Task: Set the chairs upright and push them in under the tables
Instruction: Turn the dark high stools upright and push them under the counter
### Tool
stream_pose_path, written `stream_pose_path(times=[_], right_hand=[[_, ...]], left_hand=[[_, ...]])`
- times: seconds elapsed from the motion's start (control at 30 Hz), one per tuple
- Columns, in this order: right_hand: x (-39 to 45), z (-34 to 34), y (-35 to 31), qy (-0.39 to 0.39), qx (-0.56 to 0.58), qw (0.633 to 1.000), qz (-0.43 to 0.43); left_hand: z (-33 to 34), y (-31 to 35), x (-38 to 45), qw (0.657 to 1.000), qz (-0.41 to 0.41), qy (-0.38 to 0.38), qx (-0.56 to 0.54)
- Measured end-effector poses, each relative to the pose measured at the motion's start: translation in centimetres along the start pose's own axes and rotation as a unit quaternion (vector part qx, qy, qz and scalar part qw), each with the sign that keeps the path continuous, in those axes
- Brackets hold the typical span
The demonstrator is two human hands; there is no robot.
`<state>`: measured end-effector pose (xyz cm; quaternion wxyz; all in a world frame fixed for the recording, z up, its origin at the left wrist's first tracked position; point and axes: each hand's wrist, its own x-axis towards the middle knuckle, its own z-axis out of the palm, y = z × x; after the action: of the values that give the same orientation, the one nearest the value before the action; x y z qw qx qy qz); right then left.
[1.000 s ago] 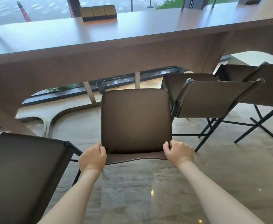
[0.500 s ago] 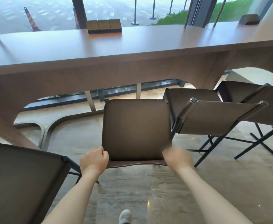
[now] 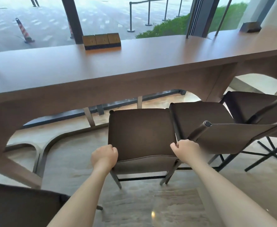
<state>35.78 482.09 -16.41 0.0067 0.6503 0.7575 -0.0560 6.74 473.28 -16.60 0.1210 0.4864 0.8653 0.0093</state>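
Both your hands, left grip [image 3: 105,156] and right grip [image 3: 186,150], clamp the backrest of the brown chair [image 3: 141,133] mid-frame, now slid nearer the long desk [image 3: 101,66], almost tucked under.

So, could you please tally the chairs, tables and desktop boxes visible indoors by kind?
Chairs: 4 (held, right neighbour, far right, near left)
Tables: 1
Socket boxes: 2 (brown, dark)
Total: 7
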Motion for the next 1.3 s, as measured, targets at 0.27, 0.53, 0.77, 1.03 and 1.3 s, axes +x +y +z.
stream_pose_path(times=[0.27,0.53,0.77,1.03,1.3], right_hand=[[6.1,-1.1,-1.2,0.001,0.000,1.000,0.010],[9.8,-1.6,-1.8,-0.006,0.001,1.000,0.016],[12.0,-1.8,-2.2,-0.011,0.001,1.000,0.012],[12.8,-1.7,-2.1,-0.019,0.034,0.998,0.048],[13.0,-3.9,-2.8,0.024,0.574,0.802,0.162]], left_hand=[[-1.9,1.6,5.8,1.000,0.010,-0.008,0.005],[-2.8,2.6,9.4,1.000,0.011,-0.013,0.014],[-3.3,3.3,11.4,1.000,0.011,-0.010,0.014],[-3.7,3.6,11.6,1.000,0.000,-0.006,-0.001],[-4.3,2.7,12.5,0.905,-0.019,-0.006,-0.425]])
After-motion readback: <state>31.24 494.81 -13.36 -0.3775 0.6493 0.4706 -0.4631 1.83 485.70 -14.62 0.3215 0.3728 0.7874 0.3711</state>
